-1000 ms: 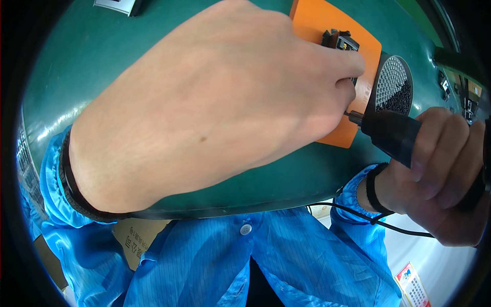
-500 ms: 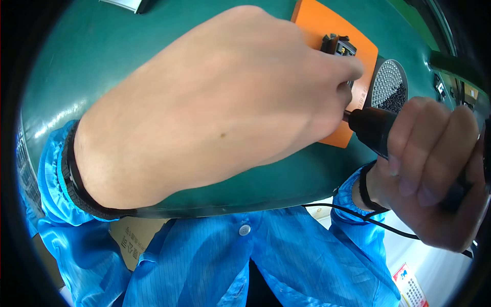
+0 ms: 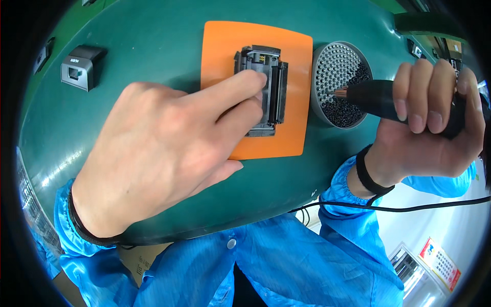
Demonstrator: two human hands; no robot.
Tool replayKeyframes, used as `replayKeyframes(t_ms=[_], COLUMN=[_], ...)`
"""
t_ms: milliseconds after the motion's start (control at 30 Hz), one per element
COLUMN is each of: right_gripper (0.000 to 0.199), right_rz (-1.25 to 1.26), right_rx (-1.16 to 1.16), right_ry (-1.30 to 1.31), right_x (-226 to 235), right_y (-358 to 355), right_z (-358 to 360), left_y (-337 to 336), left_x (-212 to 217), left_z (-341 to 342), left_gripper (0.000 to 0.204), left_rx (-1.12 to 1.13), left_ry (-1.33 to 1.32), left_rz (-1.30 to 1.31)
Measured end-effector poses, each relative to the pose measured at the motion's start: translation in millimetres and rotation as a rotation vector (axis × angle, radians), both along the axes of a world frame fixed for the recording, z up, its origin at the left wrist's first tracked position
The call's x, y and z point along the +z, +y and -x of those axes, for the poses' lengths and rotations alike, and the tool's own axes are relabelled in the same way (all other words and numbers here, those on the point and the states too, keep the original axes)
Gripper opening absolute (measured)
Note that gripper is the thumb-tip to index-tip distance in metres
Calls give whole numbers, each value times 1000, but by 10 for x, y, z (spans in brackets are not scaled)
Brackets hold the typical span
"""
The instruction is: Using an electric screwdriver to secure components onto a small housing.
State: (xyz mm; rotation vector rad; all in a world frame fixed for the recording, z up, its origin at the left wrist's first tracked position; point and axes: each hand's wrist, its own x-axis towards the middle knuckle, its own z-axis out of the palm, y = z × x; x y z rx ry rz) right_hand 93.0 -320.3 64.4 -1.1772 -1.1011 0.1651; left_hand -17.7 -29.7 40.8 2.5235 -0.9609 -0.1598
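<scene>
My right hand point(image 3: 429, 112) is wrapped round a black electric screwdriver point(image 3: 371, 96), held nearly level. Its coppery tip reaches over a round grey screw dish point(image 3: 315, 97), whose dimpled plate carries many small black screws point(image 3: 341, 111) on its near and right side. My left hand point(image 3: 163, 138) lies over a black plastic housing point(image 3: 277, 97), its bent index and middle fingers pressed on it and the thumb low by the pad's near edge. The housing rests on an orange pad point(image 3: 291, 146); its left side is partly hidden under my fingers.
A grey and black plastic cover point(image 3: 82, 66) with a square opening stands at the far left of the green table point(image 3: 153, 46). Small parts lie by the far edges. A black cable point(image 3: 399, 209) runs past my right wrist.
The screwdriver has moved off the housing to the screw dish. My left hand has drawn back left, baring more of the housing. The whole view has shifted, bringing the grey cover in.
</scene>
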Motion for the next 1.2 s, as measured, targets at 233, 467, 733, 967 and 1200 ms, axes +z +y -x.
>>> replayKeyframes(t_ms=[233,467,733,967,1200], right_gripper=[45,44,43,43,34], right_rz=[14,25,40,-60,-102], right_rx=[-92,-121,-146,-211,-78], right_ry=[2,18,33,87,202], right_x=[-64,-81,-71,-178,274], right_y=[116,166,191,226,131], right_z=[63,90,116,122,234], left_y=[4,13,14,54,24], left_x=[-5,-22,-18,-11,-110], left_z=[12,5,-14,-38,-50], left_gripper=[64,63,61,62,64], left_rx=[16,9,-3,-24,-1], left_ry=[-26,-32,-41,-10,-80], left_rz=[5,10,8,-12,81])
